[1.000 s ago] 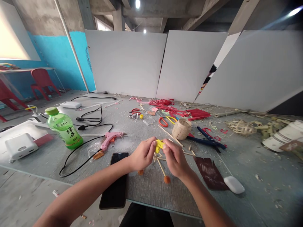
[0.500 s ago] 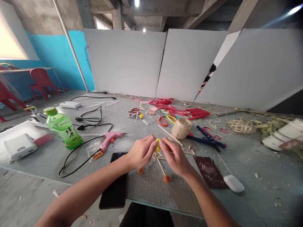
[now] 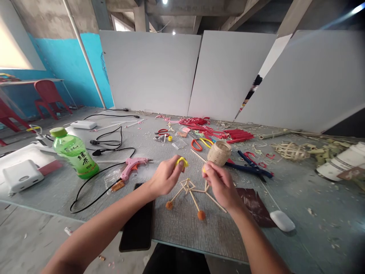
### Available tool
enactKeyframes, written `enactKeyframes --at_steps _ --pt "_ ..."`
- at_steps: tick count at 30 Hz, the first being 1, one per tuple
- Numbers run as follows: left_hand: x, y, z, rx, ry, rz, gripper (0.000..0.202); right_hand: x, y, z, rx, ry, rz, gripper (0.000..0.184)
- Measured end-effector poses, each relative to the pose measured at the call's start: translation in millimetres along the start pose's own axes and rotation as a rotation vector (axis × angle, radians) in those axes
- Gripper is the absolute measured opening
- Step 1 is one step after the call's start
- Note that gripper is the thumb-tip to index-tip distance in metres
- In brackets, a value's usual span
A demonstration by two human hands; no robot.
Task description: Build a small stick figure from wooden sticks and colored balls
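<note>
now the yellow curved piece [image 3: 181, 161] sits pinched between the thumb and fingertips of the left hand [image 3: 164, 178], a little above the table [image 3: 302, 198]. the right hand [image 3: 221, 185] is closed too; its thumb and first finger nip a small yellow bit [image 3: 203, 169]. the two hands are apart from each other. just below and between them a frame of thin sticks [image 3: 190, 188] rests on the table, with two orange balls [image 3: 201, 215] at the ends of its legs. a black phone [image 3: 137, 224] lies under the left forearm, near the table edge. a pink glue gun [image 3: 132, 166] is left of the left hand, and a small woven basket [image 3: 219, 153] stands just behind the right hand. a dark brown sheet [image 3: 251, 199] lies right of the right wrist, with a white oval thing [image 3: 282, 221] beside it. further left stands a green bottle [image 3: 74, 154].
</note>
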State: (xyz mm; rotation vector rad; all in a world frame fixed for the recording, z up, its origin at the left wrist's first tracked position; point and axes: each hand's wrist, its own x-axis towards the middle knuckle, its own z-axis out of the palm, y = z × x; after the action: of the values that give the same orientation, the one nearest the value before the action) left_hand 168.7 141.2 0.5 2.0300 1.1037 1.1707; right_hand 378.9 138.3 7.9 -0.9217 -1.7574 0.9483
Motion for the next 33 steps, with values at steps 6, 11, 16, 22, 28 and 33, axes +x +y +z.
enactKeyframes --at_steps 6,11,16,22,28,33 --pt "1 5 4.3 -0.326 -0.089 -0.149 0.055 -1 -7 2 0.305 -0.085 0.175 0.037" --pt "-2 4 10.0 -0.300 -0.109 -0.130 0.055 -2 -9 11 0.344 -0.071 0.173 0.042" --pt "-1 2 12.4 -0.289 -0.108 -0.139 0.054 3 -1 15 0.434 0.034 0.197 0.058" --pt "-4 -2 18.2 -0.279 -0.153 -0.137 0.054 7 -12 10 0.591 0.089 0.304 0.020" --pt "-2 -2 17.7 -0.355 -0.133 -0.184 0.054 8 -18 5 0.650 0.091 0.264 0.031" --pt "0 6 15.7 -0.541 -0.116 -0.263 0.056 4 -13 9 0.557 0.207 0.175 0.052"
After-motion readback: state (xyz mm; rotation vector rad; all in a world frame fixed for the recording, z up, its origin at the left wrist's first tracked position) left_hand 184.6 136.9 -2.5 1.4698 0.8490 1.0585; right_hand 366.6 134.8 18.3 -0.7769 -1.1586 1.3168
